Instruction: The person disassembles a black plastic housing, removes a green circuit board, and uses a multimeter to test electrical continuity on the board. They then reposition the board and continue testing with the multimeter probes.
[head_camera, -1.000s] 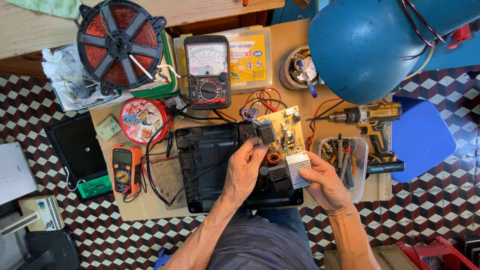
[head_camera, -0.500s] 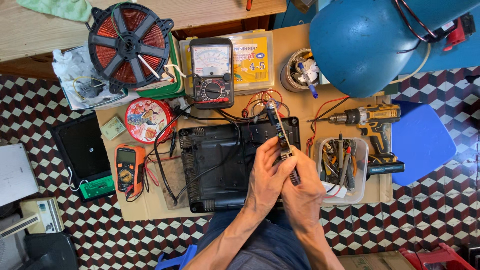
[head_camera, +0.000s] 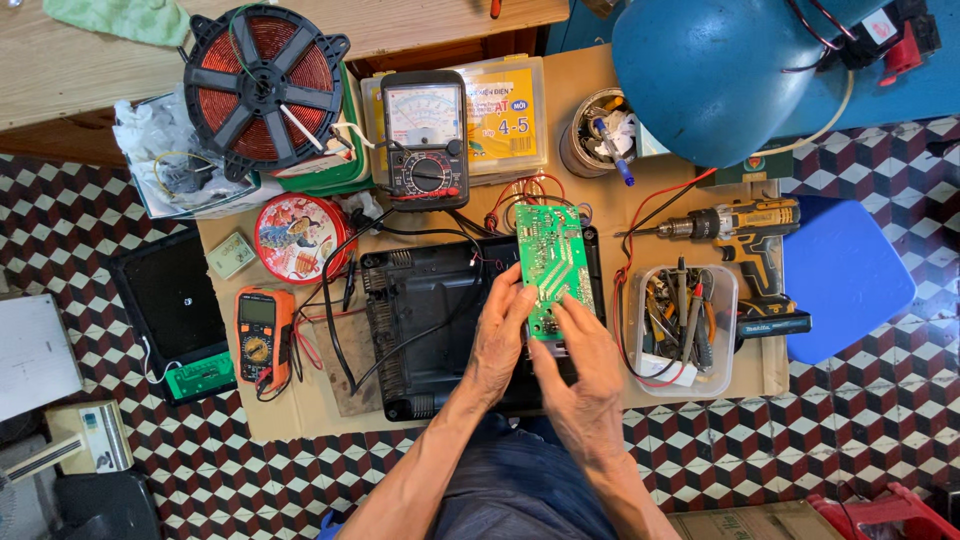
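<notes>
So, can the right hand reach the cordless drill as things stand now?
Probably not at once: the right hand holds the green circuit board, and the clear tool tub lies between it and the cordless drill.

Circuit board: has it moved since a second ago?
Yes. The green circuit board has been flipped solder side up, over the black housing, held by both hands.

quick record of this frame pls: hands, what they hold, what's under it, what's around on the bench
left hand: grips the left edge of the green circuit board
right hand: fingers on the board's lower end
board: solder side up, wires at its top edge
under board: open black appliance housing
right of housing: clear tub of hand tools, yellow cordless drill
left of housing: orange digital multimeter, round red tin
behind: analog multimeter, copper coil on black frame, blue lamp shade
</notes>
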